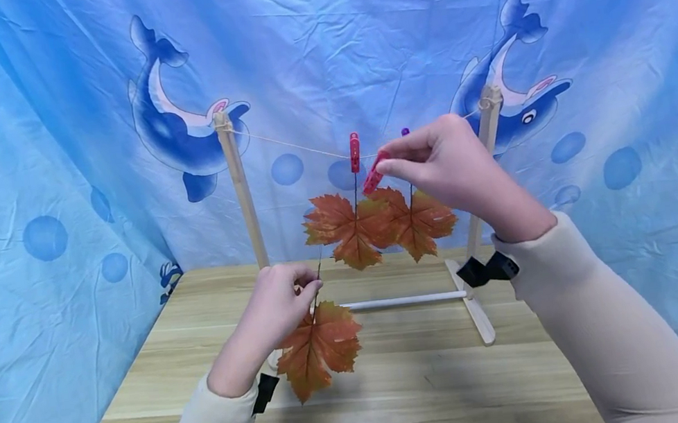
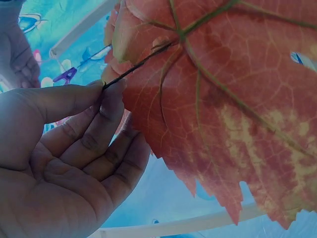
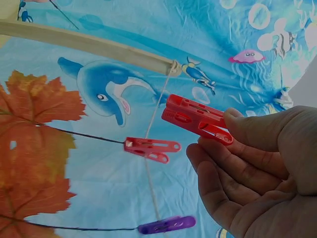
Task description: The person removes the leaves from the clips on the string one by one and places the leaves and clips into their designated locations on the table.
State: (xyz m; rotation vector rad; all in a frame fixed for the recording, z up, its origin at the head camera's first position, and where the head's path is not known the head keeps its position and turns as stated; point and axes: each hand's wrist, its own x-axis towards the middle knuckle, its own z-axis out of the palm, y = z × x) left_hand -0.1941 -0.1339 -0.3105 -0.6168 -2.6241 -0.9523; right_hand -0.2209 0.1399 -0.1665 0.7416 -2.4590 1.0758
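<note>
Between thumb and finger my left hand point(image 1: 282, 298) pinches the dark stem of an orange-red maple leaf point(image 1: 320, 350), which hangs below it over the table. The left wrist view shows the leaf's veins point(image 2: 182, 35) close up. My right hand point(image 1: 443, 161) pinches a red clothespin point(image 3: 198, 119) by its handle end, in front of the string point(image 1: 294, 145). Another red clothespin point(image 1: 354, 152) on the string holds one leaf point(image 1: 354, 234) by its stem. A purple clothespin point(image 3: 167, 224) holds a second leaf point(image 1: 425, 222), partly overlapped by the first.
The string runs between a left wooden post point(image 1: 241, 188) and a right wooden post point(image 1: 489, 117). A white crossbar point(image 1: 406, 301) joins the stand low down, above the wooden table point(image 1: 410, 399). A blue dolphin-print curtain point(image 1: 308, 54) hangs behind and at both sides.
</note>
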